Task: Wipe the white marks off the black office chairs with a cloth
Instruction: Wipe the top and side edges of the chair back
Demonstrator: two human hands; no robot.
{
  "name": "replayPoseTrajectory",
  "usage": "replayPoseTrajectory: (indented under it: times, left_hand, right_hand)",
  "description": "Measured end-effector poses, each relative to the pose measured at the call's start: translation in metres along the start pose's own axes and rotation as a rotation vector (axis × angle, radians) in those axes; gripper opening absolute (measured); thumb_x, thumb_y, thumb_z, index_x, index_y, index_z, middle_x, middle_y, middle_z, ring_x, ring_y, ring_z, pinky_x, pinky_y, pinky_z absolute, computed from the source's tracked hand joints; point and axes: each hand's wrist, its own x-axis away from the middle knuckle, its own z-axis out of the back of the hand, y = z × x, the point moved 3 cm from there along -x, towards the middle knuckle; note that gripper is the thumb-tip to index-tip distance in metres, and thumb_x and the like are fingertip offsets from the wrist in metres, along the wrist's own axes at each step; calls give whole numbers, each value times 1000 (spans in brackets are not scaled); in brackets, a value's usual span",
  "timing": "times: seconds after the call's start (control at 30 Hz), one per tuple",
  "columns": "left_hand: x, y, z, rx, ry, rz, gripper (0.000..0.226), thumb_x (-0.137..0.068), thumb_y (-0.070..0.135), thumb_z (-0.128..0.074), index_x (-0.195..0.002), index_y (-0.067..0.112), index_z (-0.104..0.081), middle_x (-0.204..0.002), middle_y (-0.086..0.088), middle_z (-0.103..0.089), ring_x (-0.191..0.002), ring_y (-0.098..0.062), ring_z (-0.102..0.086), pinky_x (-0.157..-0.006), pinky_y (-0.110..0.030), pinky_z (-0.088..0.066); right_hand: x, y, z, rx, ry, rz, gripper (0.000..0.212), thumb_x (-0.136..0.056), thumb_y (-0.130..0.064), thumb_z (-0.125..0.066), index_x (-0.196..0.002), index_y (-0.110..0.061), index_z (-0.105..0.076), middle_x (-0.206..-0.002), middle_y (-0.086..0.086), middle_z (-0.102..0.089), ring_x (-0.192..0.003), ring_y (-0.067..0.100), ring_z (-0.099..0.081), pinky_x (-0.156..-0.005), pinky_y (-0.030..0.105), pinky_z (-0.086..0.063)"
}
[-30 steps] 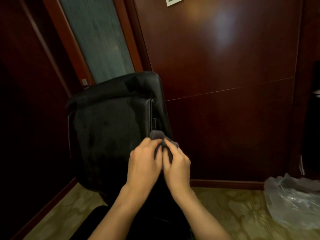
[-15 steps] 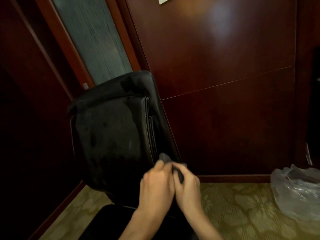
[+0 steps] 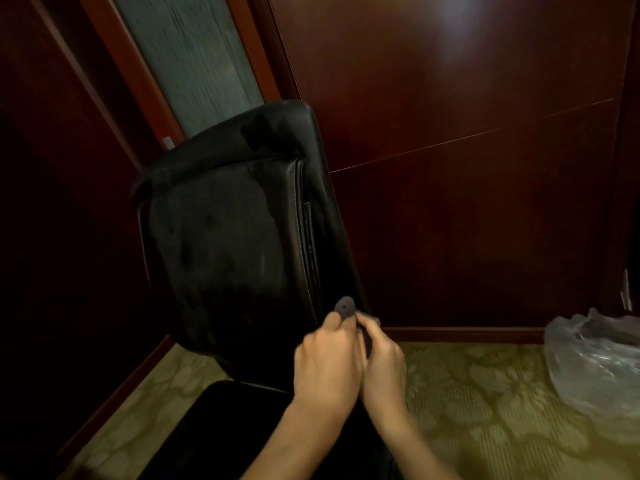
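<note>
Black leather office chair stands in the wood-panelled corner; at its backrest's lower right edge the left hand and right hand together pinch a small dark grey cloth. Clear plastic bag lies on patterned carpet.

A: Support surface?
B: Carpeted floor, olive with a pale leaf pattern, across the lower frame.
A: What's on it?
B: Black office chair, left of centre, lower part out of view. Clear crumpled plastic bag at the right edge, against the dark wood wall.
A: Floor boundary?
B: Reddish wood skirting along the wall base, mid-frame.
</note>
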Motion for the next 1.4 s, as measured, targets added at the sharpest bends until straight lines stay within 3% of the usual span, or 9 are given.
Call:
replayPoseTrajectory:
  times: [0.17,0.3,0.43,0.57,0.73,0.8,1.0,1.23,1.4]
  left_hand:
    - [28,-3,-43,33,-180,11,30,-105,35,-38,-123,29,-62,-114,5,-61,-95,-20,-68,-77,-35,-55]
    - [30,-17,-17,185,161,8,21,-92,36,-55,-109,32,-68,-87,7,-64,-70,-18,-69,-54,-34,-55]
    - [1,-31,34,314,455,56,26,-95,34,-58,-117,28,-70,-93,7,-64,-78,-17,-68,-65,-35,-56]
    - [1,-38,20,330,385,82,25,-95,37,-58,-118,33,-69,-93,8,-63,-77,-18,-68,-65,-39,-56]
    - [28,-18,-44,232,214,53,16,-92,31,-65,-108,30,-70,-86,8,-58,-67,-15,-66,-52,-33,-53]
    - [35,-14,-59,216,166,45,15,-92,32,-66,-106,30,-71,-85,10,-58,-67,-12,-65,-51,-30,-51]
    - [55,-31,-59,322,115,79,20,-97,40,-56,-113,40,-68,-90,13,-60,-80,-7,-65,-65,-25,-48]
    - [11,-60,19,642,570,30,23,-97,22,-58,-116,20,-71,-98,7,-65,-91,-8,-66,-80,-25,-52]
    - [-21,-79,24,763,531,65,30,-95,13,-61,-124,17,-67,-105,4,-65,-97,-7,-64,-86,-28,-53]
  right_hand:
    - [29,43,10,150,-146,-93,28,-97,-18,-59,-123,-24,-68,-109,-2,-74,-100,18,-70,-78,22,-46]
    - [12,8,28,94,-67,50,27,-94,-29,-55,-115,-25,-71,-105,-5,-73,-96,16,-69,-83,26,-51]
    - [-33,-59,16,-16,-4,183,36,-91,-36,-51,-117,-20,-70,-103,3,-73,-94,18,-68,-85,35,-53]
    - [-26,-42,2,-22,-18,155,27,-96,-26,-57,-120,-20,-68,-106,3,-73,-97,22,-69,-84,41,-55]
    - [8,22,7,152,-35,106,26,-95,-19,-57,-118,-16,-69,-110,0,-73,-98,18,-69,-83,23,-47]
    - [14,36,10,207,-59,83,29,-94,-22,-55,-118,-15,-70,-111,-1,-73,-98,17,-69,-83,23,-46]
    - [31,45,18,263,-207,-10,19,-93,-18,-64,-111,-22,-70,-92,-3,-75,-88,21,-71,-71,29,-49]
    - [-15,-80,19,126,81,375,30,-89,-36,-53,-111,-21,-68,-94,2,-69,-83,19,-66,-72,33,-50]
    - [-40,-106,1,205,62,394,28,-90,-31,-65,-114,-20,-57,-102,5,-70,-90,25,-67,-76,38,-52]
